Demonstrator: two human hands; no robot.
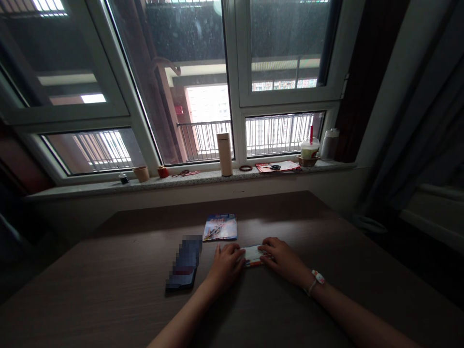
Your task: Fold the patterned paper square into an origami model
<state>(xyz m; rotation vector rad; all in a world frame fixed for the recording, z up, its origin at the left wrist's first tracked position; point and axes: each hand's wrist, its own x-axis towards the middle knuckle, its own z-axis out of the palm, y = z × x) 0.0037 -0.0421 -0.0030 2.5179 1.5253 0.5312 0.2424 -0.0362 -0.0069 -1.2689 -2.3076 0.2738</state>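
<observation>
Both my hands rest on a small white card or packet (253, 254) with an orange lower edge, lying on the dark wooden table (108, 290). My left hand (226, 265) covers its left end with fingers curled down onto it. Pressing on the right end is my right hand (283, 258), whose wrist carries a light bracelet. Just beyond the hands lies a colourful booklet (220, 227). A dark phone (184, 265), partly blurred out, lies left of my left hand.
A stone window sill (108, 186) runs behind the table, with a tall beige flask (225, 154), a drink cup with red straw (310, 148), a small brown cup (141, 173), a red pot (163, 171) and red papers (279, 167). A dark curtain (427, 121) hangs at right.
</observation>
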